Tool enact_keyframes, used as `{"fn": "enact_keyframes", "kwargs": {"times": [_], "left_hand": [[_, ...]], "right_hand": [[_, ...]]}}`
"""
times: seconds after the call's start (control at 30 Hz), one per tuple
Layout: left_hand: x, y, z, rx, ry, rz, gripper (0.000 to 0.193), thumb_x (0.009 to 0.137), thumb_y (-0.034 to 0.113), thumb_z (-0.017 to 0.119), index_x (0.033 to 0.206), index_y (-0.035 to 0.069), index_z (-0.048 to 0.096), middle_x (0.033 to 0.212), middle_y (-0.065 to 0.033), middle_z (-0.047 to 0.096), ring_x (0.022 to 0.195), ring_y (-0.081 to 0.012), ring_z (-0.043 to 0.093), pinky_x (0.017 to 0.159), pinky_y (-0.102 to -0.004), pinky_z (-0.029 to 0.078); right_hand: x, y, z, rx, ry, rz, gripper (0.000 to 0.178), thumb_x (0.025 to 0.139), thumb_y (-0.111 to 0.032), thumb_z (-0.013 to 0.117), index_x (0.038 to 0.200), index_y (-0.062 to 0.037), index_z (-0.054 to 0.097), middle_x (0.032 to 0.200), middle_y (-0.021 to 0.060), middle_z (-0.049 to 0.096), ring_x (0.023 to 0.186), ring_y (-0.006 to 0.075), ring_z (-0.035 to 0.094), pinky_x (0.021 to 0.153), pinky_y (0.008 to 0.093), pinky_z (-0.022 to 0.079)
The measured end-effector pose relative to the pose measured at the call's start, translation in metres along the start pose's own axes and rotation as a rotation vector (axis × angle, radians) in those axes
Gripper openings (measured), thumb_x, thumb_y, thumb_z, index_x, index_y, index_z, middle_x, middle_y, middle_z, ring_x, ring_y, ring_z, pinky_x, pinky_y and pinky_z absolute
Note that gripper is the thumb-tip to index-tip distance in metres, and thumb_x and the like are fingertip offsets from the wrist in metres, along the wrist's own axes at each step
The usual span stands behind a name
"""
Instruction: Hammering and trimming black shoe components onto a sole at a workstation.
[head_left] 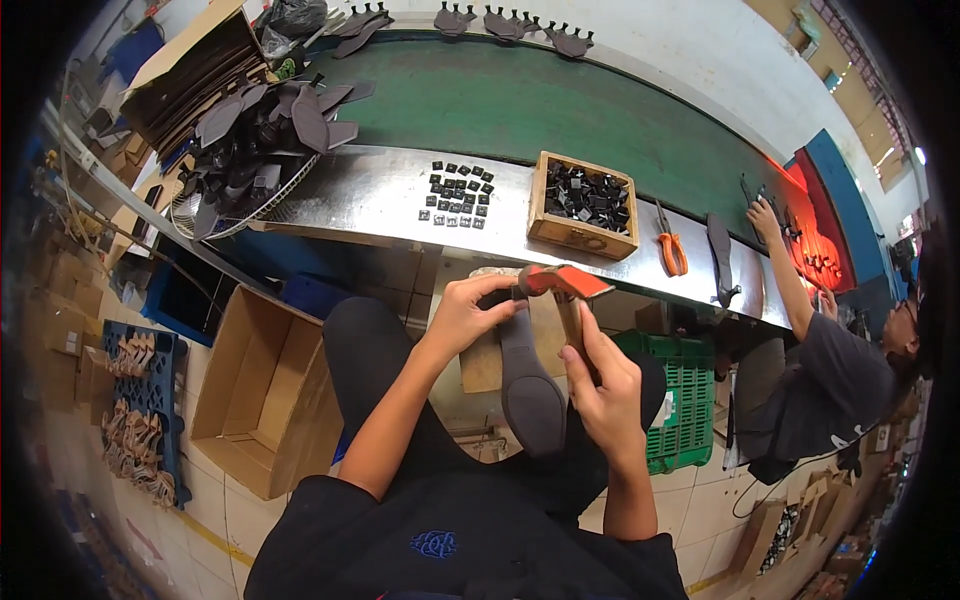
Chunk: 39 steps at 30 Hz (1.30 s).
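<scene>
In the head view, the seated person has a dark shoe sole [535, 400] over the lap, its broad end pointing back toward the body. The left hand [480, 310] pinches the narrow far end between thumb and fingers. The right hand [607, 375] is wrapped around the wooden handle of a hammer [568, 281], whose red head sits right by the left fingertips; whether it touches the sole I can't tell. Just beyond, on the bench [375, 190], small black pieces [460, 196] lie in rows beside a wooden box [580, 240] full of more. Orange-handled pliers [672, 252] lie to its right, then another sole [719, 258]. Farther right, a co-worker [835, 370] reaches over the bench.
</scene>
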<state>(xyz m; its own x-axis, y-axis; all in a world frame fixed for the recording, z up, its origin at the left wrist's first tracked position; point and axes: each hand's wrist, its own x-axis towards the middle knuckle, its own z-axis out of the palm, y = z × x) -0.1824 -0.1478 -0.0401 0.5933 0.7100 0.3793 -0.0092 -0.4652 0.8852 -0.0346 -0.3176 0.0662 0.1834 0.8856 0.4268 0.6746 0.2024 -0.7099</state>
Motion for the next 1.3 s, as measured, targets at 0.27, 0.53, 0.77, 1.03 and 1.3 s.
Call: {"fn": "enact_keyframes", "kwargs": {"times": [0.27,0.53,0.77,1.03,1.3], "left_hand": [[-0.008,0.002,-0.005,0.394,-0.130,0.059,0.121,0.079,0.038,0.082,0.157,-0.003,0.000,0.136,-0.0072,0.064,0.138,-0.0299,0.046,0.117,-0.0467,0.028],[-0.011,0.003,-0.010,0.390,-0.169,-0.081,0.121,0.080,0.040,0.079,0.158,0.002,-0.006,0.140,-0.0004,0.061,0.145,-0.0281,0.039,0.122,-0.0532,0.016],[-0.005,0.000,-0.004,0.546,-0.119,0.009,0.070,0.083,0.039,0.075,0.144,0.015,0.050,0.134,-0.0029,0.064,0.144,-0.0277,0.039,0.119,-0.0643,0.007],[-0.037,0.073,-0.008,-0.003,-0.291,0.031,0.032,0.089,0.014,0.068,0.120,0.005,0.069,0.114,-0.0124,0.071,0.106,-0.0269,0.069,0.092,-0.0355,0.052],[-0.078,0.164,-0.014,-0.434,-0.375,-0.239,0.027,0.096,0.019,0.068,0.083,-0.004,0.062,0.070,-0.0109,0.054,0.064,-0.0177,0.054,0.059,-0.0321,0.042]], "right_hand": [[-0.007,-0.040,-0.026,0.420,0.351,-0.134,0.044,0.095,0.003,0.058,0.138,0.0064,0.052,0.091,0.0135,0.066,0.059,0.0153,0.057,0.054,0.0274,0.050],[-0.009,-0.024,-0.030,-0.252,0.181,-0.175,0.044,0.097,0.003,0.055,0.141,0.0050,0.051,0.083,0.0097,0.062,0.061,0.0124,0.056,0.054,0.0259,0.049],[-0.008,0.007,-0.002,-0.167,0.004,-0.141,0.043,0.090,0.006,0.064,0.132,0.0065,0.056,0.089,0.0197,0.065,0.076,0.0306,0.067,0.069,0.0362,0.054],[0.008,0.013,-0.031,-0.165,0.124,-0.118,0.048,0.093,0.003,0.063,0.140,0.0021,0.053,0.090,0.0128,0.067,0.068,0.0178,0.060,0.062,0.0280,0.050],[-0.008,0.054,-0.003,-0.645,-0.437,-0.258,0.050,0.084,-0.009,0.070,0.133,-0.0132,0.062,0.116,0.0107,0.061,0.100,0.0281,0.064,0.074,0.0395,0.054]]}}
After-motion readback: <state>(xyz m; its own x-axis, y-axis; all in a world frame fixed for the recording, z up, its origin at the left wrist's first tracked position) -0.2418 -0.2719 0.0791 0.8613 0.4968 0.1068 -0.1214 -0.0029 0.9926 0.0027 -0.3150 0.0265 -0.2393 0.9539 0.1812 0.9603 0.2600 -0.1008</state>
